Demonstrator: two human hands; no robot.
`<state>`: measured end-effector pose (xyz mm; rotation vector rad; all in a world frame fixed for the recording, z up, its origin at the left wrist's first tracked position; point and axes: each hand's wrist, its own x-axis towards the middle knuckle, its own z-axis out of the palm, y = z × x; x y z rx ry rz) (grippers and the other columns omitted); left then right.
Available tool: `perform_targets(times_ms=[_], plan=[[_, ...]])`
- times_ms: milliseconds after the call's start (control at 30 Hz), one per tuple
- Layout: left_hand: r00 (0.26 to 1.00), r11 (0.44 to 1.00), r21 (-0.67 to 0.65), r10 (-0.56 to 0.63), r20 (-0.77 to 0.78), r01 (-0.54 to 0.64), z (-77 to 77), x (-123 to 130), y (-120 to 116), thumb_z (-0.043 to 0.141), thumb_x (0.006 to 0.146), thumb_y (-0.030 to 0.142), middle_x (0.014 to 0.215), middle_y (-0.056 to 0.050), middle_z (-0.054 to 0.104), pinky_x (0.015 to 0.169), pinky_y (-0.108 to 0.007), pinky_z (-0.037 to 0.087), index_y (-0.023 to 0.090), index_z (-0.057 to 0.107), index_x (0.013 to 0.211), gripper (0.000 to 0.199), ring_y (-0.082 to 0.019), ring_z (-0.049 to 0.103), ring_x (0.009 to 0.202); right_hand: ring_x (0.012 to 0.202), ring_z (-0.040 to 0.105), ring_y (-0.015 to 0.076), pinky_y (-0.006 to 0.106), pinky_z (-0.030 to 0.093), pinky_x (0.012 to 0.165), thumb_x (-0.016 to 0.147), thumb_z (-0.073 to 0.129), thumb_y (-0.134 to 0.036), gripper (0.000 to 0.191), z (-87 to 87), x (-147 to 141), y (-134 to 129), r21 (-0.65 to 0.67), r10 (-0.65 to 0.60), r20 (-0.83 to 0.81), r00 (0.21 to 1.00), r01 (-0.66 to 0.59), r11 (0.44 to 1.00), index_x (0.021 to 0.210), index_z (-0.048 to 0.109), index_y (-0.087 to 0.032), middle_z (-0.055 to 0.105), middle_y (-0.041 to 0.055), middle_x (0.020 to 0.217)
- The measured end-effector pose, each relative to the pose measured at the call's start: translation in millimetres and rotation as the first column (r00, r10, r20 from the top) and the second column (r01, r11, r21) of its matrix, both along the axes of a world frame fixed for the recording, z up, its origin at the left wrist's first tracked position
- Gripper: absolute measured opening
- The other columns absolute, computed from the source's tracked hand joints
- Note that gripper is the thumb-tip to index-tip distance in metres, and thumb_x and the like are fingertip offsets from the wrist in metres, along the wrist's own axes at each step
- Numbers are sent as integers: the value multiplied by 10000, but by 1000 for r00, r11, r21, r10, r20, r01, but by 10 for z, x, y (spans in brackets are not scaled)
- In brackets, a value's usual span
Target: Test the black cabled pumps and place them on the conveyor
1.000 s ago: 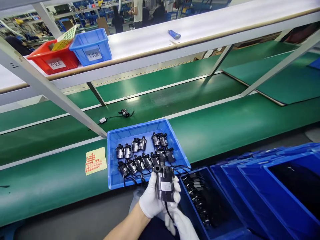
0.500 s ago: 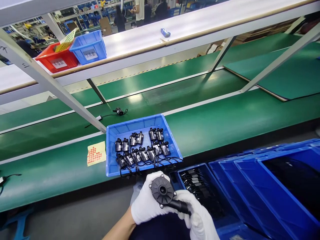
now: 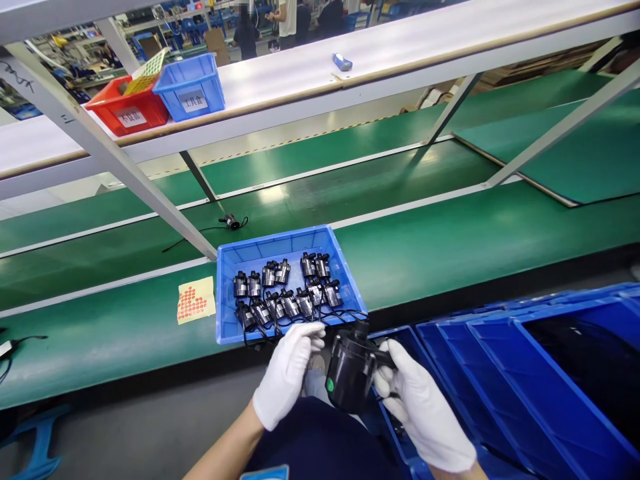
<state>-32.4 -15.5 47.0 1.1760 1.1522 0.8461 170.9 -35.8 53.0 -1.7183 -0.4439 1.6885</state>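
Note:
A black pump (image 3: 351, 370) with a small green dot on its body sits in my right hand (image 3: 423, 410), which grips it by the nozzle side. My left hand (image 3: 290, 370), white-gloved like the right, hovers just left of the pump with fingers slightly apart, not clearly touching it. Both hands are below the near edge of a blue tray (image 3: 227, 300) on the green belt; it holds several similar small black pumps (image 3: 287, 293) with trailing wires.
A yellow sticker sheet with red dots (image 3: 196, 300) lies left of the tray. Deep blue bins (image 3: 525, 373) stand to my right; one holds dark parts. A lone pump with cable (image 3: 231, 221) lies on the far belt. Red (image 3: 127, 110) and blue (image 3: 193, 90) bins sit on the shelf. People stand far behind.
The pump has turned from face-on to side-on and passed from both hands into the right hand's grip. My left hand has come off it and shifted left.

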Motion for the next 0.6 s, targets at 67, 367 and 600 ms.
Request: perform_targets(times_ms=[67, 367, 600], plan=[[1000, 996, -89, 6, 20, -4, 37, 81, -4, 642, 963, 574, 1392, -136, 594, 1143, -393, 401, 209, 553, 1463, 626, -274, 563, 1271, 539, 398, 114, 222, 310, 483, 737, 540, -976, 812, 96, -78, 88, 130, 113, 175, 978, -137, 982, 638, 447, -175, 467, 35, 616], [331, 733, -511, 394, 857, 449, -322, 256, 229, 835, 667, 765, 914, -35, 604, 714, -257, 497, 164, 628, 1338, 925, -114, 557, 732, 553, 564, 155, 248, 484, 544, 1022, 432, -694, 645, 306, -208, -38, 482, 169, 332, 928, -321, 815, 610, 575, -219, 557, 42, 616], [726, 931, -114, -190, 661, 347, 166, 91, 371, 849, 722, 673, 1395, -168, 577, 1207, -512, 349, 194, 611, 1408, 870, -358, 505, 1375, 945, 729, 337, 432, 598, 844, 694, 814, -566, 672, 267, -437, -7, 256, 291, 389, 874, -406, 877, 1277, 679, -259, 753, 105, 1074]])
